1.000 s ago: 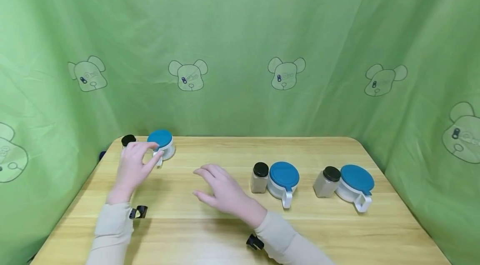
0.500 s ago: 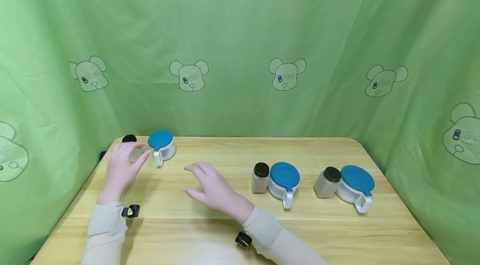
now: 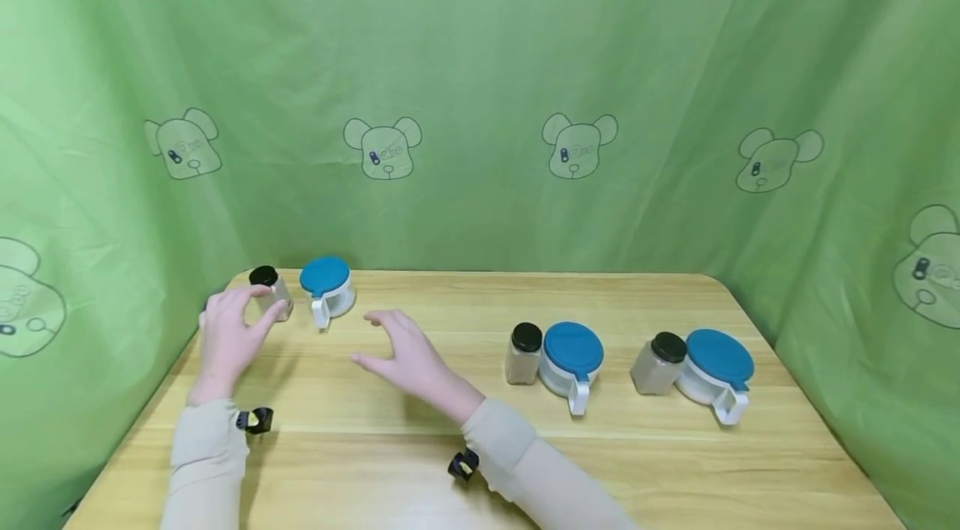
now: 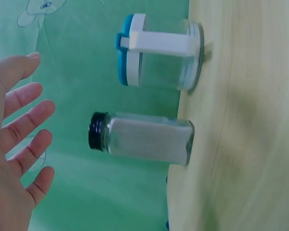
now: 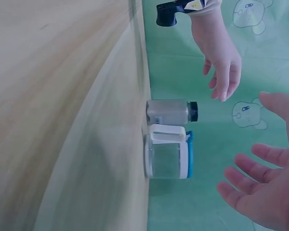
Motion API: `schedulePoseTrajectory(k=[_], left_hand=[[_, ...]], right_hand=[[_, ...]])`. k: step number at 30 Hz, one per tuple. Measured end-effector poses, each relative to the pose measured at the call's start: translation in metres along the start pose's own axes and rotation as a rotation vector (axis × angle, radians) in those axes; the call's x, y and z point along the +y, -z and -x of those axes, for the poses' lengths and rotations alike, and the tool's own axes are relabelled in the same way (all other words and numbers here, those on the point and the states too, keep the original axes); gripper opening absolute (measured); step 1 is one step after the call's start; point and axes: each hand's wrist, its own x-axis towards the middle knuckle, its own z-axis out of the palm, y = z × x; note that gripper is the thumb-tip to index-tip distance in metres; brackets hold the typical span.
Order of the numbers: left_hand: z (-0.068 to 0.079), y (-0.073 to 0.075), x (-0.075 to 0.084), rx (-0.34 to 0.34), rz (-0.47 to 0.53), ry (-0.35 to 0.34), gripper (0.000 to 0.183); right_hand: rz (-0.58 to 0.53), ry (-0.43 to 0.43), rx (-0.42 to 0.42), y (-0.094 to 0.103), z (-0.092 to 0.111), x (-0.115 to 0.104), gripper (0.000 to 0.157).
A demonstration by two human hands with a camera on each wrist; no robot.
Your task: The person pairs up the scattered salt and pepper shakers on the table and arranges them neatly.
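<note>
At the far left of the table stands a glass jar (image 4: 147, 139) with a black lid and pale contents, upright. Beside it is a clear glass pot (image 3: 325, 275) with a blue lid and white handle. My left hand (image 3: 227, 336) hovers in front of the jar, thumb and fingers apart; the left wrist view shows a gap between the fingers (image 4: 31, 122) and the lid. Out over the middle of the table, my right hand (image 3: 412, 362) is held in the air, thumb spread from the fingers, holding nothing.
To the right stand a black-lidded jar (image 3: 522, 357) beside a blue-lidded pot (image 3: 572, 351), then another such jar (image 3: 655, 369) and pot (image 3: 717, 357). The wooden table (image 3: 345, 463) ends at a green curtain (image 3: 480, 55) behind and at the sides.
My left hand has drawn left and back from the pot, so the jar shows more. The right hand has shifted left. The jars and pots stay put; the head view has shifted slightly.
</note>
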Motion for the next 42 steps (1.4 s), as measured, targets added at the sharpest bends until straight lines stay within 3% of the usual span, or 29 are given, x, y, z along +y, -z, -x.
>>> schedulePoseTrajectory(k=[20,27,33,42], left_hand=[[-0.003,0.000,-0.027,-0.054,0.015,0.188,0.056],[-0.013,0.002,-0.033,-0.106,0.012,0.197,0.067],[-0.019,0.002,-0.041,-0.147,-0.001,0.199,0.070],[-0.029,-0.004,-0.052,-0.213,0.004,0.223,0.075]], right_hand=[[-0.101,-0.172,0.014,-0.030,-0.051,0.013,0.068],[-0.126,-0.197,0.033,-0.039,-0.069,0.018,0.068],[-0.146,-0.210,-0.002,-0.047,-0.079,0.020,0.071],[-0.042,-0.182,-0.053,-0.060,-0.089,0.018,0.079]])
